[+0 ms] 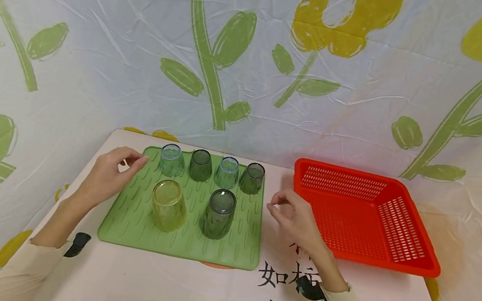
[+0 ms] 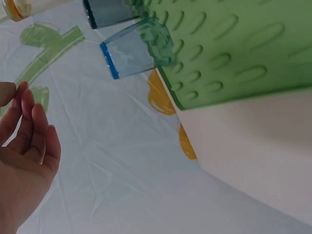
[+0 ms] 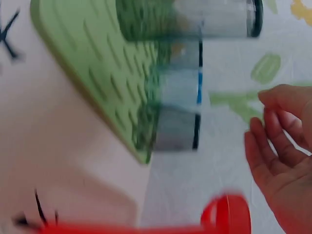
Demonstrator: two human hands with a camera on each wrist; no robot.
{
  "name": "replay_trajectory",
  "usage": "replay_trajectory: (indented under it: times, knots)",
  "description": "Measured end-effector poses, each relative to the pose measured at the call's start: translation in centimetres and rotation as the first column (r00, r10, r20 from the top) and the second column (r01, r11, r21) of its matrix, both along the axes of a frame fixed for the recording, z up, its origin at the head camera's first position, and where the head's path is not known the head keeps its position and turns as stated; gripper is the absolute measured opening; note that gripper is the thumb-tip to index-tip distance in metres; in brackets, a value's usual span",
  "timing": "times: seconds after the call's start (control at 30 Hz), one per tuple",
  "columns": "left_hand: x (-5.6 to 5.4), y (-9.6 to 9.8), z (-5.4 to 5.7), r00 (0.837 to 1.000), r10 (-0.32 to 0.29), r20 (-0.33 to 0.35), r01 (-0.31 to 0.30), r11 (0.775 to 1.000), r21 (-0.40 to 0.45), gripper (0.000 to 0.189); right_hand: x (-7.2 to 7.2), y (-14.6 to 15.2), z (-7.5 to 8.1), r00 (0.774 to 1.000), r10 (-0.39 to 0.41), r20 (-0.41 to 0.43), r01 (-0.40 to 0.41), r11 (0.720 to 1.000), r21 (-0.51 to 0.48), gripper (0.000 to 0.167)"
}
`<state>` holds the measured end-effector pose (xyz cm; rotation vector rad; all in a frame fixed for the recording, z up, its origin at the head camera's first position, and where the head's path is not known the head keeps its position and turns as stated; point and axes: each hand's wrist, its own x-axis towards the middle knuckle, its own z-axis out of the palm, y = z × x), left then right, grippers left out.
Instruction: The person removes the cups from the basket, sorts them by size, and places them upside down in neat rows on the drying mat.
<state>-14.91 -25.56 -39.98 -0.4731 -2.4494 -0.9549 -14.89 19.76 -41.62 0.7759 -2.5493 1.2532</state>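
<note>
My left hand (image 1: 113, 171) hovers over the left edge of a green drying mat (image 1: 132, 230), its fingers loosely bent with nothing between them. Just right of the mat is my right hand (image 1: 294, 215), also holding nothing, thumb near the fingers. Along the mat's back edge stand two small bluish glasses, one at the left end (image 1: 172, 161) and another (image 1: 226, 173) between two dark glasses (image 1: 200, 165) (image 1: 252, 178). Nearer the front, a taller yellow glass (image 1: 169, 207) stands left of a taller grey glass (image 1: 218, 214). All appear upside down.
A red plastic basket (image 1: 426, 236) with slotted walls sits at the right of the pale table (image 1: 161, 289), close to my right hand. Behind the table hangs a flower-printed cloth (image 1: 139, 93). Black characters (image 1: 272, 276) mark the tabletop near the front.
</note>
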Motion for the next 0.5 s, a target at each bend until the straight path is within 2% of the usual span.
replay_trajectory:
  times: [0.13, 0.27, 0.4, 0.5]
  knots:
    - [-0.6, -0.8, 0.0, 0.999, 0.02, -0.043, -0.022, 0.999, -0.05, 0.008, -0.8, 2.4, 0.5, 0.995, -0.051, -0.086, 0.053, 0.998, 0.019, 0.026]
    - [-0.9, -1.5, -0.1, 0.996, 0.035, -0.085, -0.044, 0.993, -0.107, 0.014, -1.2, 4.7, 0.8, 0.987, -0.09, -0.136, 0.097, 0.994, 0.05, 0.027]
    - [-1.1, -2.3, -0.7, 0.99, 0.056, -0.126, -0.075, 0.985, -0.153, 0.017, -1.3, 7.0, 0.8, 0.977, -0.104, -0.187, 0.124, 0.987, 0.097, 0.028]
    - [-1.4, -3.0, -1.3, 0.98, 0.061, -0.187, -0.096, 0.978, -0.184, 0.017, -1.5, 8.9, 0.8, 0.963, -0.11, -0.247, 0.15, 0.978, 0.148, 0.029]
